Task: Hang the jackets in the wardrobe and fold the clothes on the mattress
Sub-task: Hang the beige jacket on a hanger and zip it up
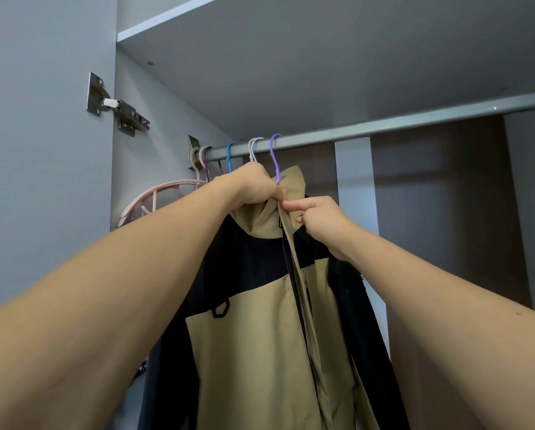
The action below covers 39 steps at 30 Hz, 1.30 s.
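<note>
A tan and black jacket [260, 330] hangs inside the wardrobe from a purple hanger [274, 158] hooked over the metal rail [384, 125]. My left hand [250, 187] grips the tan collar just under the hanger's hook. My right hand [318, 218] pinches the collar's front edge beside the zip, touching the left hand's fingers. The jacket front is open and its black sleeves hang down at both sides. The hanger's shoulders are hidden inside the jacket.
Several empty hangers [229, 156] crowd the rail's left end, and a pink round clip hanger [154, 197] hangs below them. A door hinge [117, 110] sits on the left wall. A shelf [291, 57] runs overhead. The rail to the right holds nothing.
</note>
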Each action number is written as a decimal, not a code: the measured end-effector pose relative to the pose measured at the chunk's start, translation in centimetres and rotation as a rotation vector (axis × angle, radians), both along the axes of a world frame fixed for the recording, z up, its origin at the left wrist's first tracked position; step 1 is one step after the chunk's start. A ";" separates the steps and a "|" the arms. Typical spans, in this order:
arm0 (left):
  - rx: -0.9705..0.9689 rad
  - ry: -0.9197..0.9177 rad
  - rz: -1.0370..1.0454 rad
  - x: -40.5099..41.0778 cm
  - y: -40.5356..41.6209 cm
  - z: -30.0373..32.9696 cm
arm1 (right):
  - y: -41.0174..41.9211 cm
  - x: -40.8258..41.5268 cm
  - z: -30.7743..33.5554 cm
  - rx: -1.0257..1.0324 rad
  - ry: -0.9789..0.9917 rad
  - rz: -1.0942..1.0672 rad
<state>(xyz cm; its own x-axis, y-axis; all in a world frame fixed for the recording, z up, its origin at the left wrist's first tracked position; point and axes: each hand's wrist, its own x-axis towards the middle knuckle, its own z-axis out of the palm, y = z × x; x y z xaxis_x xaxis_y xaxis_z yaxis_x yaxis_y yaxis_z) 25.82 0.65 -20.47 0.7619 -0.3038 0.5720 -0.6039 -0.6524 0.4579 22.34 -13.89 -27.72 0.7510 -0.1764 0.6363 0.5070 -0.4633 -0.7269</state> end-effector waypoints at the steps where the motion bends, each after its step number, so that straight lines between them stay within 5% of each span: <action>1: 0.005 -0.008 0.020 0.1 -0.2 0.1 | -0.1 0.0 -0.1 -0.001 0.017 -0.020; 17: 0.053 -0.269 0.251 0.1 -2.1 -1.3 | -1.5 -0.6 -2.8 -0.453 0.166 -0.148; 21: 0.267 -0.616 0.400 -1.4 -1.7 -3.1 | -2.0 -0.6 -6.0 -0.427 0.128 -0.131; 23: 0.234 -0.829 0.389 -2.4 -2.0 -6.3 | -2.4 -0.7 -9.5 -0.371 0.119 -0.141; 26: 0.149 -0.904 0.250 -4.2 -2.6 -14.0 | -3.2 -1.2 -16.5 -0.265 0.129 -0.165; 35: 0.139 -0.446 -0.025 -6.9 -4.2 -40.3 | -4.5 -2.9 -37.9 0.212 0.556 -0.205; 37: 0.102 -0.238 -0.088 -7.1 -4.2 -46.0 | -4.6 -3.4 -42.3 0.370 0.656 -0.137; 39: 0.030 0.162 -0.121 -7.3 -4.2 -51.1 | -4.8 -4.0 -45.8 0.476 0.749 -0.096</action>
